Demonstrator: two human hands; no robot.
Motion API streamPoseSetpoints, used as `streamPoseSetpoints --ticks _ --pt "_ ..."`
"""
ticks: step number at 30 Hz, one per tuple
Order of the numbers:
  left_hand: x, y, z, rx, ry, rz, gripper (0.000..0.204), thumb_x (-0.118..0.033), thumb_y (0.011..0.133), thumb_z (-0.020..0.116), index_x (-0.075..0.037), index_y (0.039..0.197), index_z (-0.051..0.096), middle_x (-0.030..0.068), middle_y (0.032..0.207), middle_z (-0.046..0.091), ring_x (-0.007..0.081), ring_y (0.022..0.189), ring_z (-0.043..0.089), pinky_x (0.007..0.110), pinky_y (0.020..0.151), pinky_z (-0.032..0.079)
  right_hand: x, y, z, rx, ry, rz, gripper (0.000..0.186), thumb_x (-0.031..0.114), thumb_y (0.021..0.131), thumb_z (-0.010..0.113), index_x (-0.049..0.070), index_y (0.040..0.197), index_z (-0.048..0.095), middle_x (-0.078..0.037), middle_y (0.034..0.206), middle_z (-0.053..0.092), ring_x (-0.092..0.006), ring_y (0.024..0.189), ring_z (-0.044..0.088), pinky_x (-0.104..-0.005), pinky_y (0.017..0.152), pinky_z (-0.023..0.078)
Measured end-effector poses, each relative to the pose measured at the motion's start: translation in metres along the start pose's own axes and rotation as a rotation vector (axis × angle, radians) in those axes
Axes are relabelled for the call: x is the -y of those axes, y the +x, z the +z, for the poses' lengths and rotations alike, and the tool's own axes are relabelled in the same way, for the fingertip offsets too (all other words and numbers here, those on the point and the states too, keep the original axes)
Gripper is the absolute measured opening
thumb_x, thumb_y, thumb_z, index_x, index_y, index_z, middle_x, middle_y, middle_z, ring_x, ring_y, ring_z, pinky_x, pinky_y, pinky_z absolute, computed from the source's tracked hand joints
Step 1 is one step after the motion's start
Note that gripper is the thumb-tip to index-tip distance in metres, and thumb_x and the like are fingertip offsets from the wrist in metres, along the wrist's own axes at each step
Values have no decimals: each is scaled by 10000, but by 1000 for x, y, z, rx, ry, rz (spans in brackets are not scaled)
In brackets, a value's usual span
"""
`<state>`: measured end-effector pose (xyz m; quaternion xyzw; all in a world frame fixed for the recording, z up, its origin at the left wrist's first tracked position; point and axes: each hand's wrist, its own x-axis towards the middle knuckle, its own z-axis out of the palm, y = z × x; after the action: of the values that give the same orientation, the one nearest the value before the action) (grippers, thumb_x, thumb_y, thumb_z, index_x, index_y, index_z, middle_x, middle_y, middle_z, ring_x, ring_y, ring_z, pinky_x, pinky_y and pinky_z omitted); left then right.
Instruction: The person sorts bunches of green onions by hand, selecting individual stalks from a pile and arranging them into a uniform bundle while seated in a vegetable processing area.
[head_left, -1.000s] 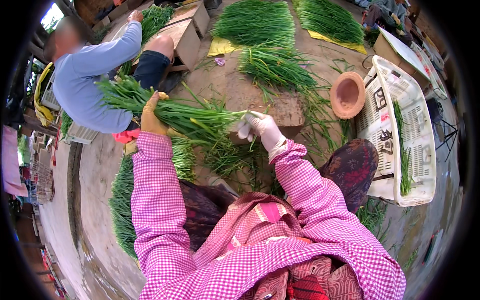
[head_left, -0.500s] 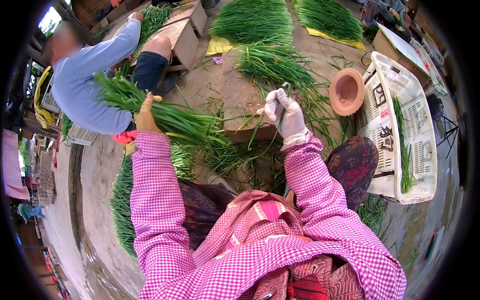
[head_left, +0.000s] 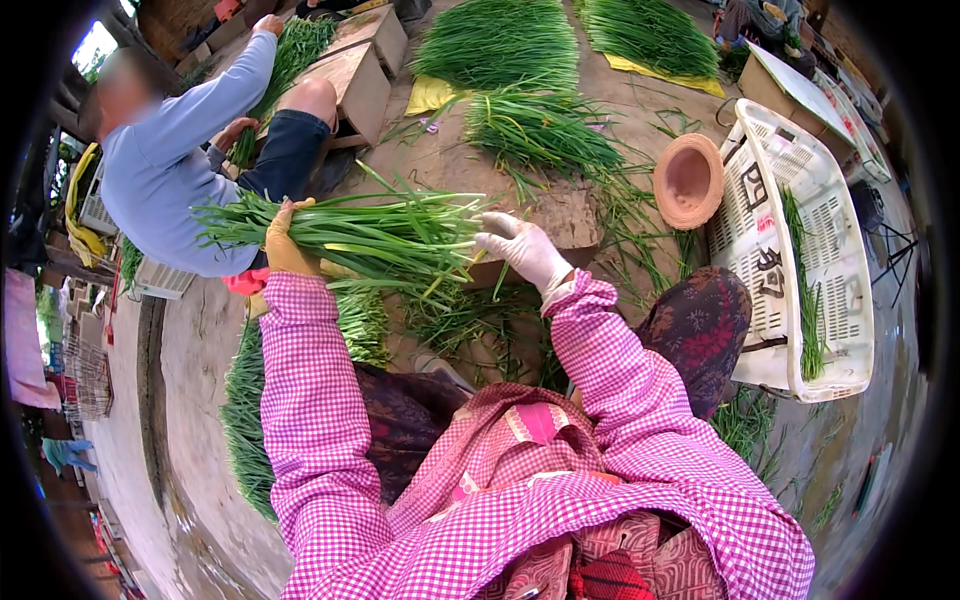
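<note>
In its yellow glove, my left hand [head_left: 288,240] is closed round the middle of a loose bunch of garlic chives [head_left: 385,230]. The bunch lies almost level, leafy tips to the left and pale stem ends to the right. White-gloved, my right hand [head_left: 528,252] pinches at those stem ends with thumb and fingers; the stalks between them are small and partly hidden. Just beyond sits a block with a wooden-looking top [head_left: 560,215]. A pile of chives [head_left: 540,130] rests on its far side, and loose trimmings [head_left: 475,325] lie below the bunch.
A white plastic crate [head_left: 745,280] and a tan, wide-rimmed bowl-shaped thing [head_left: 688,182] stand at right. Laid-out chives [head_left: 495,45] cover yellow sheets at the back. More chives [head_left: 250,410] lie by my left side. A co-worker [head_left: 165,170] sits at the left, handling chives.
My right hand has moved left, from holding a few loose stalks apart to the bunch's stem ends. The bunch has swung to nearly level. The co-worker's second hand has come into view.
</note>
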<state>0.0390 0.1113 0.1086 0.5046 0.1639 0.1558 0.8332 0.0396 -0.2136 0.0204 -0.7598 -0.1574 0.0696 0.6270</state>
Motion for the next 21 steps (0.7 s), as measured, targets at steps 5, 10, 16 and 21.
streamPoseSetpoints --ticks 5,10,16,21 --pt "-8 -14 7 -32 -26 -20 274 -273 886 543 -11 914 617 145 860 637 284 776 610 445 734 511 7 -4 -3 -130 161 63 233 263 917 564 57 877 667 -48 773 661 -124 703 591 -255 680 464" --pt "-22 -14 -6 -58 -163 -21 272 -266 871 548 -8 921 617 159 874 641 309 788 620 473 740 518 -18 4 -50 -309 393 68 269 216 956 508 50 801 650 -38 699 653 -98 628 595 -227 598 448" --pt "-8 -9 -4 7 -69 49 279 -267 879 550 2 903 620 141 818 643 273 729 620 422 699 523 32 -4 -11 -143 748 94 348 371 915 561 65 1060 644 -24 925 682 -100 849 601 -262 814 431" --pt "-5 -14 7 3 -45 12 284 -276 882 549 -1 899 618 137 812 638 262 712 614 402 674 521 37 -3 -8 -246 768 -45 277 246 897 601 -4 1011 634 -85 948 672 -158 874 618 -298 857 460"
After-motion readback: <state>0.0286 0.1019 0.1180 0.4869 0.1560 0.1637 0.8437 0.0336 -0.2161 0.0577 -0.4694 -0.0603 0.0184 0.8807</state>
